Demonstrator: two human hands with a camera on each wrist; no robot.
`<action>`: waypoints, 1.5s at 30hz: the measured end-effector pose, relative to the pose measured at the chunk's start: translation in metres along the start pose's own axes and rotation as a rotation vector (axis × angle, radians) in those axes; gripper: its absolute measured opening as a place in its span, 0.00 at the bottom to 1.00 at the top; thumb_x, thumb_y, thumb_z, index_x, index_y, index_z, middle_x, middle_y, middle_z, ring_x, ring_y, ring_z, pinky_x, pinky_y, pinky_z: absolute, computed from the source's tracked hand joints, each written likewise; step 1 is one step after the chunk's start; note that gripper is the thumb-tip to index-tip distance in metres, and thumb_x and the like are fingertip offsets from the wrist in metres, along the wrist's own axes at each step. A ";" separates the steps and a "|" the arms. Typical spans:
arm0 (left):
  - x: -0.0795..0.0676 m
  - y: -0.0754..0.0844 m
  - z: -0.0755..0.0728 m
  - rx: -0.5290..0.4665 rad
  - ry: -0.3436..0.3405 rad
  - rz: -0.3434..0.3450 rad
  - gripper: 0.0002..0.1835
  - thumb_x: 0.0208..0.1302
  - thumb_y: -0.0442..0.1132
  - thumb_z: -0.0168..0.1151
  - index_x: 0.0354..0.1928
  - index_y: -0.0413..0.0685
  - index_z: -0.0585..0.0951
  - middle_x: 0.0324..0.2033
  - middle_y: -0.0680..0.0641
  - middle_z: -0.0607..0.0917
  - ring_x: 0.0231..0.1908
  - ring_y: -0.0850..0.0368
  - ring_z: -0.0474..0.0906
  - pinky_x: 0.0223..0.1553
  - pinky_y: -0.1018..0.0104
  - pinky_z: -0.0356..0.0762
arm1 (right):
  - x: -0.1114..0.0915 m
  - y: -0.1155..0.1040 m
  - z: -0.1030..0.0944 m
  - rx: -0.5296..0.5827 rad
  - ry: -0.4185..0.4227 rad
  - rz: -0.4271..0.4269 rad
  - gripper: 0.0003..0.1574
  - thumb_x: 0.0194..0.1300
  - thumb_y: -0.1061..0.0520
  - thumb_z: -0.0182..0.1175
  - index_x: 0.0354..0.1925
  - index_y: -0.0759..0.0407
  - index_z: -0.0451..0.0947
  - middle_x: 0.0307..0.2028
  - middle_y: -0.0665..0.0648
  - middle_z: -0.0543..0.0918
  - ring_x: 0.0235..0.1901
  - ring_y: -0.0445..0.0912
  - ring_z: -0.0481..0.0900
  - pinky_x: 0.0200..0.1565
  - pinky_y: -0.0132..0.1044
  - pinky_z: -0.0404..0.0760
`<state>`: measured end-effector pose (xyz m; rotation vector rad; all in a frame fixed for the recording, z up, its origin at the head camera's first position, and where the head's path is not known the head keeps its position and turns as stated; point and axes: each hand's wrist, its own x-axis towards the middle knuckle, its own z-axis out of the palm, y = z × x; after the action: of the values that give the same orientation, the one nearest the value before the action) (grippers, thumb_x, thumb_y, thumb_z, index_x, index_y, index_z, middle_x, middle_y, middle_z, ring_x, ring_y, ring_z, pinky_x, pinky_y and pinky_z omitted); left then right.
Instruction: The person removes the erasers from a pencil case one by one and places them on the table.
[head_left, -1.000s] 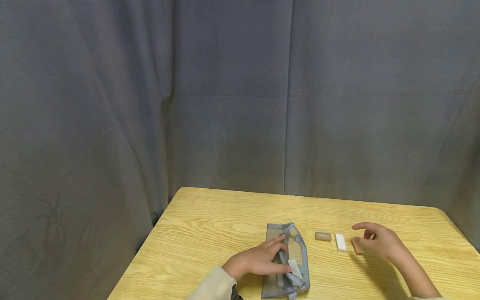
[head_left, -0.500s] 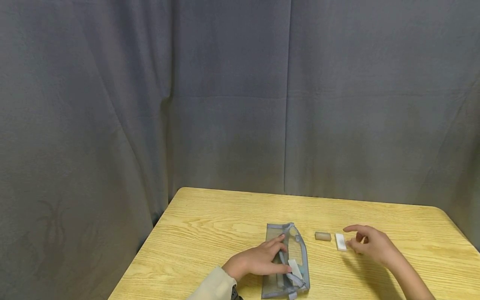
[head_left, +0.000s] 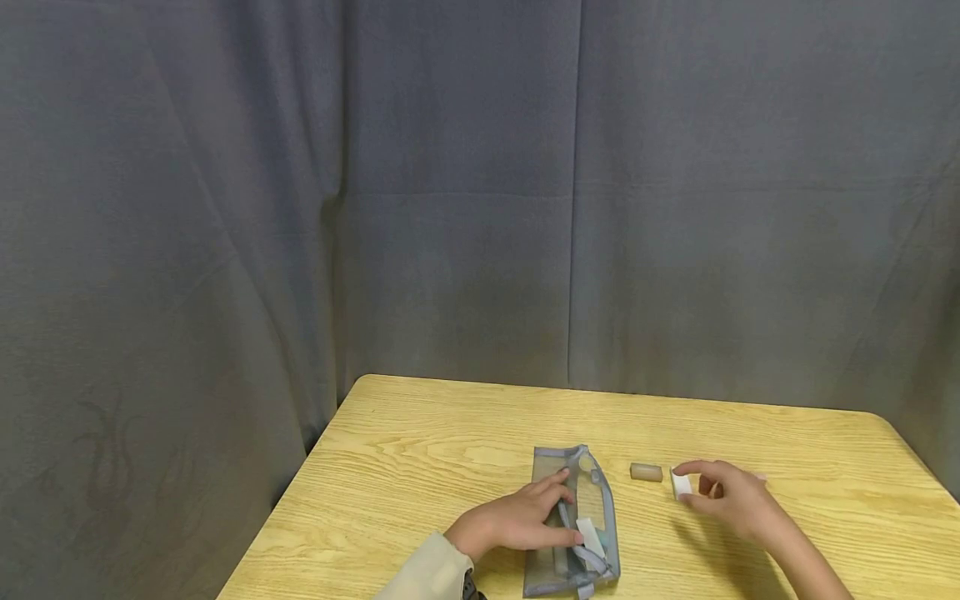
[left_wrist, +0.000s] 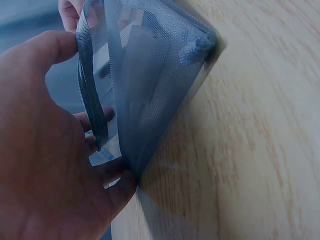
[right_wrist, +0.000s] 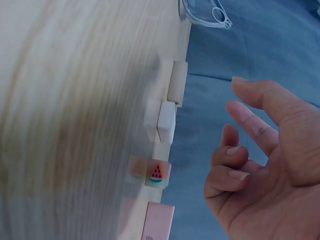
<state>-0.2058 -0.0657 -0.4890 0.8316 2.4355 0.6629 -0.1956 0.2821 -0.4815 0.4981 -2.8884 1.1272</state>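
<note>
My left hand point(head_left: 517, 518) holds a grey mesh zip pouch point(head_left: 551, 458), thumb at the zip edge and other fingers reaching into the mouth. Through the mesh a white piece point(head_left: 590, 537) shows inside. Over a white block-shaped eraser point(head_left: 681, 485), my right hand point(head_left: 742, 502) has thumb and forefinger spread to either side of it. In the right wrist view the white eraser point(right_wrist: 167, 122) lies on the table, apart from that hand point(right_wrist: 280, 155), whose other fingers bend loosely. Beside it are a tan block point(right_wrist: 177, 82) and an eraser with a watermelon print point(right_wrist: 158, 174).
A pink block point(right_wrist: 158, 220) lies at the near end of the row, mostly covered by the right hand in the head view. The wooden table point(head_left: 450, 417) has a grey curtain point(head_left: 465, 250) behind it.
My right hand has moved left from the reddish block to the white eraser, and its thumb and forefinger now frame it. The left hand and the pouch have stayed put.
</note>
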 end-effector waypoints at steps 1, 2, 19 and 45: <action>0.000 0.000 0.000 -0.001 -0.001 0.000 0.27 0.71 0.69 0.49 0.64 0.66 0.68 0.80 0.58 0.45 0.78 0.50 0.48 0.71 0.49 0.62 | 0.000 0.000 0.001 0.020 -0.006 -0.005 0.23 0.63 0.56 0.71 0.55 0.62 0.82 0.30 0.51 0.71 0.23 0.36 0.66 0.25 0.32 0.66; 0.000 0.000 0.000 -0.002 -0.002 0.000 0.27 0.71 0.69 0.49 0.65 0.66 0.68 0.80 0.58 0.45 0.78 0.50 0.48 0.71 0.49 0.62 | 0.000 0.000 0.002 0.041 -0.012 -0.014 0.23 0.64 0.57 0.70 0.55 0.63 0.81 0.30 0.51 0.71 0.22 0.36 0.65 0.24 0.31 0.66; 0.002 -0.002 0.000 -0.002 -0.002 0.004 0.28 0.71 0.69 0.50 0.66 0.67 0.68 0.80 0.58 0.45 0.78 0.50 0.48 0.70 0.49 0.64 | 0.000 -0.005 0.015 0.030 0.016 -0.145 0.20 0.62 0.59 0.72 0.52 0.63 0.83 0.29 0.47 0.72 0.21 0.33 0.64 0.22 0.30 0.67; -0.001 0.001 0.000 -0.004 0.002 -0.011 0.29 0.70 0.69 0.51 0.66 0.66 0.69 0.80 0.58 0.46 0.79 0.51 0.48 0.71 0.50 0.63 | 0.007 -0.024 0.031 0.019 0.018 -0.283 0.15 0.61 0.59 0.73 0.46 0.60 0.85 0.27 0.43 0.72 0.21 0.31 0.64 0.21 0.30 0.68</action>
<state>-0.2052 -0.0656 -0.4882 0.8157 2.4380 0.6639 -0.1912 0.2430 -0.4873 0.8590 -2.6819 1.1071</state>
